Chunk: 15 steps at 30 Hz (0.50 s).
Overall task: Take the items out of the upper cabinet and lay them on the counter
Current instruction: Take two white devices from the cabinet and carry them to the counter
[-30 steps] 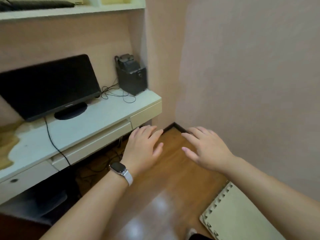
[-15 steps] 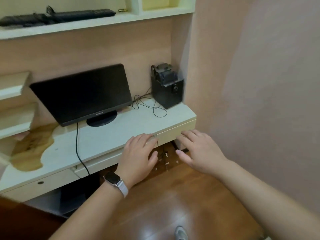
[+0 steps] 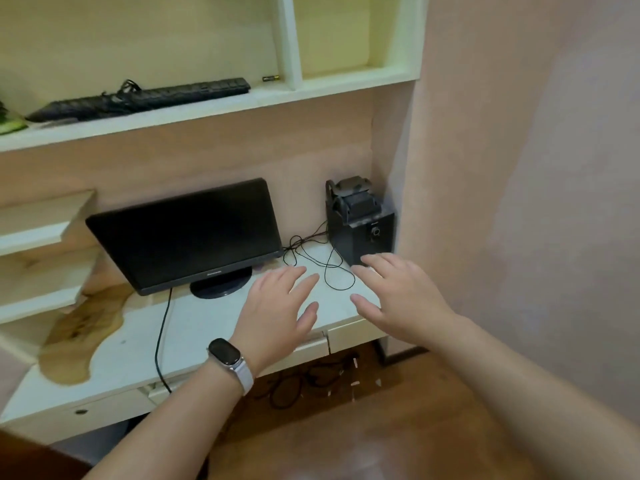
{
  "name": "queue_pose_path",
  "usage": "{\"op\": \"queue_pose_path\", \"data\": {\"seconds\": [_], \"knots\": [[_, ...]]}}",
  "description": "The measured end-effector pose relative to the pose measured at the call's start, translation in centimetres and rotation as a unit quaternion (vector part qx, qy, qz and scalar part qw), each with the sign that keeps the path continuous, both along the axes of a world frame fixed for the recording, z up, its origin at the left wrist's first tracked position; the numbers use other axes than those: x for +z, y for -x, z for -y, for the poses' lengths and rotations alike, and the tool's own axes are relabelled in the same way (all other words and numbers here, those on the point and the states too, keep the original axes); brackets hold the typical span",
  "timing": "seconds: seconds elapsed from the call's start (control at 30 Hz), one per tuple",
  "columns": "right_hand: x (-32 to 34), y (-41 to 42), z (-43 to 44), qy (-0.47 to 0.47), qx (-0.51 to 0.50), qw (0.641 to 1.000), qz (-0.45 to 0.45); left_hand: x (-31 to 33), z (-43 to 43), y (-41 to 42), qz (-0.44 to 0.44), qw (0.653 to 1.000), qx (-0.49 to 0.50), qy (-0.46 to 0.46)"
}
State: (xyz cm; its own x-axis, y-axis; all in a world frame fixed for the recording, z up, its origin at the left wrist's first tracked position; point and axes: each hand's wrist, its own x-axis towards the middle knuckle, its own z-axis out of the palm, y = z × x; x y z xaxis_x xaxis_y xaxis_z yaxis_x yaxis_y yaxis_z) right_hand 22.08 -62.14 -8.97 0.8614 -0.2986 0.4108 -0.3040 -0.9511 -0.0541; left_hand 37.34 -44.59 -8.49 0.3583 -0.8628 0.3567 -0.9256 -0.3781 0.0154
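A black keyboard (image 3: pixel 145 98) with its coiled cable lies on the open upper shelf (image 3: pixel 207 110) at the top left. A small battery (image 3: pixel 271 78) sits beside the shelf's white divider. The right compartment (image 3: pixel 337 32) looks bare. A green item (image 3: pixel 8 123) shows at the far left edge of the shelf. My left hand (image 3: pixel 277 313), with a watch on the wrist, hovers palm down over the white counter (image 3: pixel 194 327). My right hand (image 3: pixel 398 296) hovers beside it. Both have straight fingers and hold nothing.
A black monitor (image 3: pixel 187 233) stands on the counter with its cable running over the front edge. A black speaker box (image 3: pixel 360 223) with loose wires stands in the right corner against the pink wall (image 3: pixel 519 168). Stepped shelves (image 3: pixel 38 237) rise at left. Cables lie on the wood floor (image 3: pixel 363 427).
The view has risen from the floor to the counter and upper shelf. Both hands have lifted from floor level to above the counter, still with straight fingers.
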Motion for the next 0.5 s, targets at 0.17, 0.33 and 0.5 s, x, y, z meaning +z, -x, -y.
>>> {"op": "queue_pose_path", "data": {"seconds": [0.17,0.33,0.5], "knots": [[1.9,-2.3,3.1,0.020,0.009,1.000,0.013,1.3,3.1,-2.6,0.016,0.999,-0.007,0.027],[4.1,-5.5,6.8,0.048,0.008,0.998,0.044,3.2,7.3,-6.1,0.036,0.995,-0.034,0.082],[7.3,-9.0,10.5,0.083,-0.005,0.994,0.078,5.7,12.2,-10.4,0.068,0.986,-0.075,0.129]]}}
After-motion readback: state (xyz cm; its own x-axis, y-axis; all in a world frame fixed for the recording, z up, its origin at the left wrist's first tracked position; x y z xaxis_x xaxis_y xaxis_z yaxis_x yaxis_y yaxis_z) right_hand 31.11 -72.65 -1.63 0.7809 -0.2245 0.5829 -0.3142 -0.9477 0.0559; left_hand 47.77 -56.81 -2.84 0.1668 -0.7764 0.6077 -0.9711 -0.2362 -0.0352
